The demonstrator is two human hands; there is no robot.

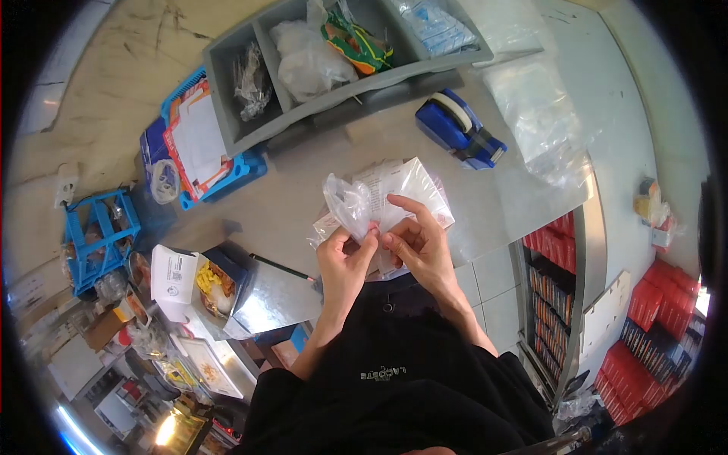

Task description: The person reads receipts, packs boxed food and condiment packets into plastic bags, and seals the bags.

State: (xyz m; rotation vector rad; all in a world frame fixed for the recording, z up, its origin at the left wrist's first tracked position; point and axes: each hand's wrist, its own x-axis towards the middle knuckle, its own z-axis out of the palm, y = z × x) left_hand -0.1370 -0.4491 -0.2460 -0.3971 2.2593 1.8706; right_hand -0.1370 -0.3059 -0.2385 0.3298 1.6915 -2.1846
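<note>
loose black shirt with wide short sleeves and small pale "lacoste" lettering in capitals, forearms bare

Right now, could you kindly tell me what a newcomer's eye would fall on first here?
Probably the left hand and right hand, close together at the centre, at the gathered clear plastic bag. Next might come the blue tape dispenser on the metal table, beyond the right hand, and the green-and-orange packet in the grey divided tray at the top.
</note>
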